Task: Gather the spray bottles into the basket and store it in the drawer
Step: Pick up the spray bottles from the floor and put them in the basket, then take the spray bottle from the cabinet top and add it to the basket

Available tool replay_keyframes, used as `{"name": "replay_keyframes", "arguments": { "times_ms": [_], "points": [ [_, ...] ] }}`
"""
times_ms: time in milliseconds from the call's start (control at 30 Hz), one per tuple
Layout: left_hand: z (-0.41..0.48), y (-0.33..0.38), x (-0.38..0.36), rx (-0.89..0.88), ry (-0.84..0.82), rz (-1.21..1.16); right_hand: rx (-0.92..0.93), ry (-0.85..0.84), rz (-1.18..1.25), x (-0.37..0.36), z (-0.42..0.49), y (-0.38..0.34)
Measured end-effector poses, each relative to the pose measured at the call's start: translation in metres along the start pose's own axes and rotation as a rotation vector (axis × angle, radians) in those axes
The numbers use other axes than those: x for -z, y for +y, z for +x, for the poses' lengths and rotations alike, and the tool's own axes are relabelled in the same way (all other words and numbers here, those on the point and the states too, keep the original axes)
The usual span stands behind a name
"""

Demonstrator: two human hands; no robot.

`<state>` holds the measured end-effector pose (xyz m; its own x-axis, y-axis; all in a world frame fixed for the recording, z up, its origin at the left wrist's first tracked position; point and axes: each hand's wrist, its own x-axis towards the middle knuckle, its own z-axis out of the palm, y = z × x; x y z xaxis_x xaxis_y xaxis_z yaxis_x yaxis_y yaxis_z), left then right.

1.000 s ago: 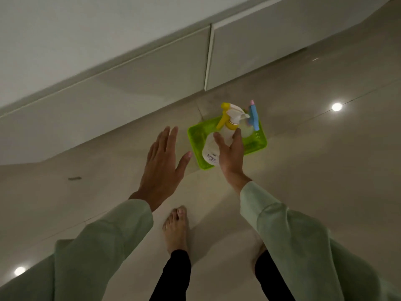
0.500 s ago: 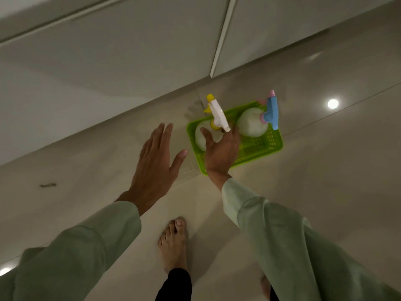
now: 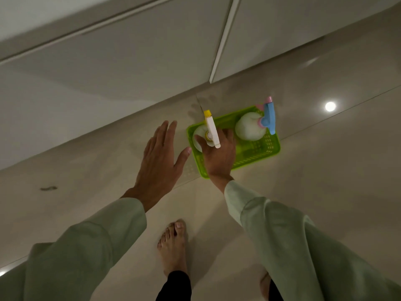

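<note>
A bright green basket (image 3: pixel 256 155) sits on the pale tiled floor in front of the cabinet. Two white spray bottles stand in it. The one with a blue and pink trigger head (image 3: pixel 249 127) is at the basket's right end. The one with a white and yellow trigger head (image 3: pixel 211 129) is at the left end, upright, and my right hand (image 3: pixel 219 155) is wrapped around its body from the near side. My left hand (image 3: pixel 160 161) hovers flat with fingers spread, just left of the basket and touching nothing.
Pale closed drawer fronts (image 3: pixel 121 61) run along the top, split by a narrow gap (image 3: pixel 221 40). My bare left foot (image 3: pixel 173 244) stands on the floor below the hands. A small dark mark (image 3: pixel 48 188) lies on the floor at the left. Ceiling lights glare off the tiles (image 3: pixel 330 106).
The yellow-headed bottle has gone from tilted above the basket to standing upright inside it, still in my right hand. The view has moved closer over the basket. My left hand stays spread.
</note>
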<state>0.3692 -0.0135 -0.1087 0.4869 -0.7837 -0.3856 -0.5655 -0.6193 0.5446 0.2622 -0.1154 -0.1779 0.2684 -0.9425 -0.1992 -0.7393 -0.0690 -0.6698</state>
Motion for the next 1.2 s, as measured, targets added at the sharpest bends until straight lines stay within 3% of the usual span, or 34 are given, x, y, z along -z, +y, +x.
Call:
{"name": "replay_keyframes", "arguments": {
  "times_ms": [400,700,1000,1200],
  "points": [
    [-0.014,-0.003,-0.005,0.019,-0.015,0.017,-0.024,-0.148,-0.088,0.010,-0.006,0.007],
    [-0.042,0.036,0.039,0.017,0.014,0.022,-0.001,-0.220,-0.111,0.090,-0.036,-0.011],
    [-0.106,0.103,0.155,-0.013,0.114,-0.041,0.158,-0.194,-0.016,0.207,-0.068,-0.137],
    [-0.159,0.090,0.255,0.024,0.280,-0.098,0.318,-0.198,0.056,0.232,-0.095,-0.259]
  ]
}}
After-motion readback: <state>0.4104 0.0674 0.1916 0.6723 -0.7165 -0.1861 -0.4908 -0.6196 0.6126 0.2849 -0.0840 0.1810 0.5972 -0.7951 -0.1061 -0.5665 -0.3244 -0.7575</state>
